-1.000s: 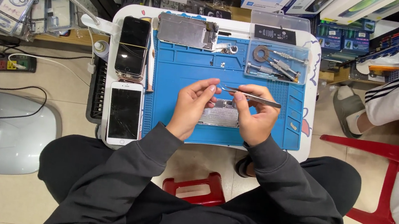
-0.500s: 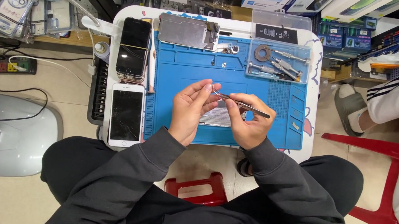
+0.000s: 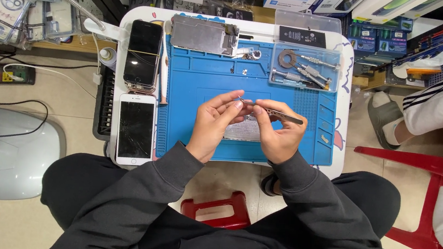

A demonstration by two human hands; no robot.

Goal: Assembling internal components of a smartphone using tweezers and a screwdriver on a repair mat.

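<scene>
I see tweezers (image 3: 280, 114) pinched in my right hand (image 3: 278, 133), its fingers shut tight on them. The tips point to 9 o'clock and meet my left hand (image 3: 213, 123). My left fingers (image 3: 234, 105) are pinched close together at the tips; I cannot tell what tiny bit they hold. Both hands hang over a silver phone part (image 3: 243, 129) lying on the blue mat (image 3: 204, 79). At 1 o'clock sits a clear tray (image 3: 307, 67) of tools. At 9 o'clock a white phone (image 3: 135, 129) lies on the desk (image 3: 345, 99), with a dark phone (image 3: 142, 56) at 10 o'clock.
</scene>
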